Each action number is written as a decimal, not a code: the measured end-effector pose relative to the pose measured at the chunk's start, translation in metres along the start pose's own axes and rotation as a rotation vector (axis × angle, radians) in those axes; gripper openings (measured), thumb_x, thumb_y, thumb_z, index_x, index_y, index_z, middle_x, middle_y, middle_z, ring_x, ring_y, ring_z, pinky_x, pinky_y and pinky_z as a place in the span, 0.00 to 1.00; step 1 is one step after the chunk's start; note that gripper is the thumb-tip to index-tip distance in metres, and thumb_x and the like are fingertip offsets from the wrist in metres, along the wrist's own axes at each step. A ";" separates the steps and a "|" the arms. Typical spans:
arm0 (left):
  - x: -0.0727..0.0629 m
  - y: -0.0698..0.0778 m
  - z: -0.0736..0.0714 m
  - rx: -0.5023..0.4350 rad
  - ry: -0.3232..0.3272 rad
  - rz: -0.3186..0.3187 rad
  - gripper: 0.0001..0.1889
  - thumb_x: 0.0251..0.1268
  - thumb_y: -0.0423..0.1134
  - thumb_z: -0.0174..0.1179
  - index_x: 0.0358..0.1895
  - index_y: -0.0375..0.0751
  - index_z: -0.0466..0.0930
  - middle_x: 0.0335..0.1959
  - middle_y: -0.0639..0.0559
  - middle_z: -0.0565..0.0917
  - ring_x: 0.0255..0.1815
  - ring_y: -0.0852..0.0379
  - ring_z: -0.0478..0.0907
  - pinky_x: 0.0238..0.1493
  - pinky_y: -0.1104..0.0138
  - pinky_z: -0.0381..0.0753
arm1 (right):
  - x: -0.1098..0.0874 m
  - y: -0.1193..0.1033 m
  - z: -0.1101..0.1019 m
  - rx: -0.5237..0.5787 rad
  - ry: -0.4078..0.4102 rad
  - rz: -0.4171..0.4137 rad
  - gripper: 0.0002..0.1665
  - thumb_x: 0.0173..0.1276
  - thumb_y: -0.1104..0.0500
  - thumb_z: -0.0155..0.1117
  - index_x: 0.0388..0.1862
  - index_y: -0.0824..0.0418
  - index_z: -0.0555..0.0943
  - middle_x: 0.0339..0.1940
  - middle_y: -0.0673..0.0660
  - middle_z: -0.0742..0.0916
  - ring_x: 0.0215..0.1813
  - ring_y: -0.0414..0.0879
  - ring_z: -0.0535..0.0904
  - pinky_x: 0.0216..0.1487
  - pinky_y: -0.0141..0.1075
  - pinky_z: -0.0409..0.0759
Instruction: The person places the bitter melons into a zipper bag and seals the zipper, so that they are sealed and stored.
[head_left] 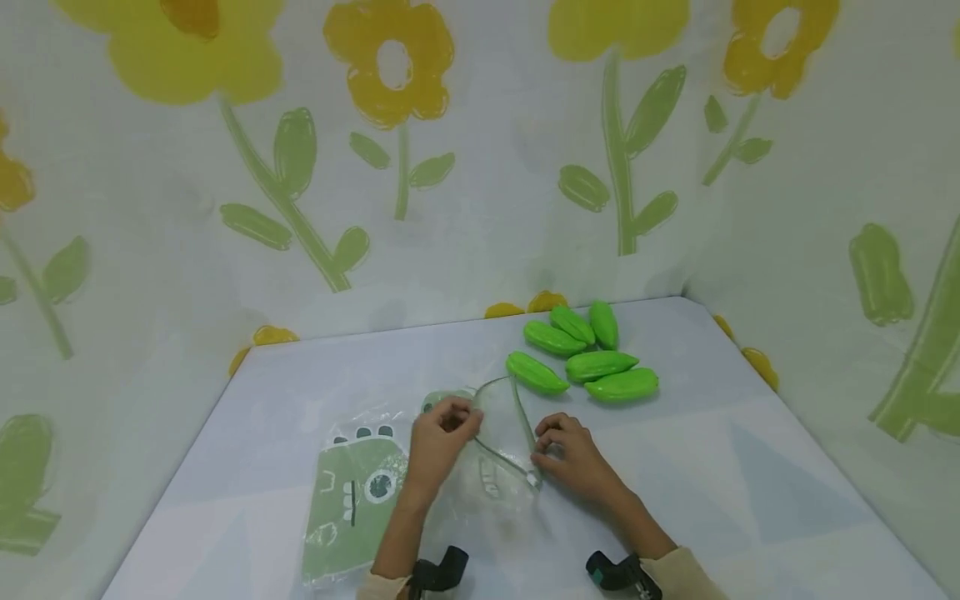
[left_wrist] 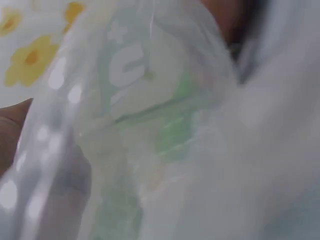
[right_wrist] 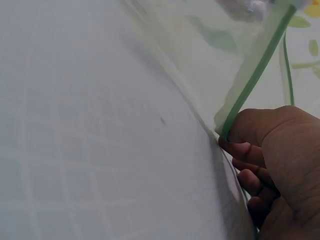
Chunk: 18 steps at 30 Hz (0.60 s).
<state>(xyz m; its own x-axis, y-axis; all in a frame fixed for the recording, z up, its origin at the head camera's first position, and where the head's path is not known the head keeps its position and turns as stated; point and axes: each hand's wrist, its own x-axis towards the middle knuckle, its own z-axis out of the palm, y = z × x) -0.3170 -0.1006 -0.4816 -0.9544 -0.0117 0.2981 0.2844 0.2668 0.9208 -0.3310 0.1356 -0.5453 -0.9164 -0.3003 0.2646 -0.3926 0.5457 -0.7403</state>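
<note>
A clear plastic zip bag (head_left: pixel 498 500) with a green-edged mouth and a white slider (head_left: pixel 532 478) stands spread open between my hands. My left hand (head_left: pixel 442 442) pinches the left side of its rim. On the opposite side my right hand (head_left: pixel 577 458) pinches the rim; the right wrist view shows the thumb and index finger on the green strip (right_wrist: pixel 260 70). Plastic of the bag (left_wrist: pixel 150 125) fills most of the left wrist view, blurred, with pale green print showing. In that view the left fingers are mostly hidden.
A second zip bag (head_left: pixel 352 508) with a green one-eyed monster print lies flat to the left. Several bright green, tapered vegetable-shaped pieces (head_left: pixel 600 365) lie on the white table (head_left: pixel 262 417) behind the open bag, toward the right. Flower-print cloth (head_left: pixel 465 250) hangs behind the table.
</note>
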 end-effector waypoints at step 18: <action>0.029 0.050 -0.046 0.255 -0.237 -0.034 0.02 0.65 0.36 0.67 0.36 0.42 0.85 0.25 0.56 0.84 0.28 0.48 0.82 0.31 0.64 0.77 | 0.006 -0.012 -0.007 0.086 0.100 0.132 0.06 0.67 0.58 0.71 0.30 0.50 0.83 0.45 0.43 0.82 0.53 0.44 0.77 0.52 0.43 0.76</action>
<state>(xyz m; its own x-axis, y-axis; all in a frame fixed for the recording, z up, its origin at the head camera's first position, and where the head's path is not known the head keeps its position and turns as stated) -0.3267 -0.1321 -0.4155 -0.9659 0.1917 0.1743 0.2491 0.5022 0.8281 -0.3325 0.1330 -0.5303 -0.9643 -0.1493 0.2188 -0.2646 0.5046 -0.8218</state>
